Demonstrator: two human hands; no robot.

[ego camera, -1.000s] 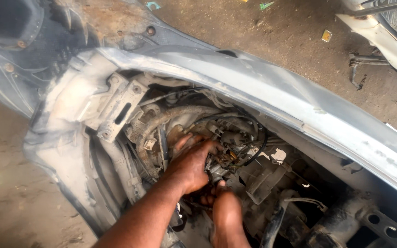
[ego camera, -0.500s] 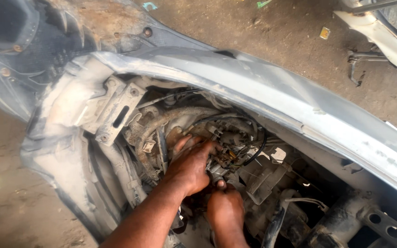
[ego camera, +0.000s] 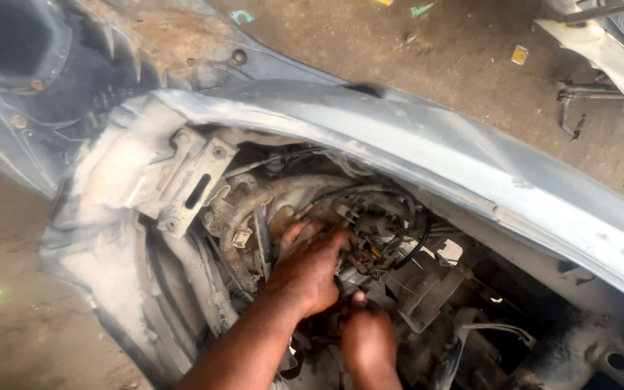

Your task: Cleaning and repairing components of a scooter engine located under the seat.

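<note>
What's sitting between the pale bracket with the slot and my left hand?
In the head view, a dusty tan hose curves between the slotted pale metal bracket and the left hand.

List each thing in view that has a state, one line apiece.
Left hand: fingers spread over the wiring cluster, touching it.
Right hand: lower down, closed, fingertips pushed in below the cluster; what it holds is hidden.
Wiring cluster: exposed, tangled, dusty.
Black cable: looped around the cluster.
Grey body panel: dusty, arching over the open cavity.
Bracket: bolted in place, dusty.
</note>
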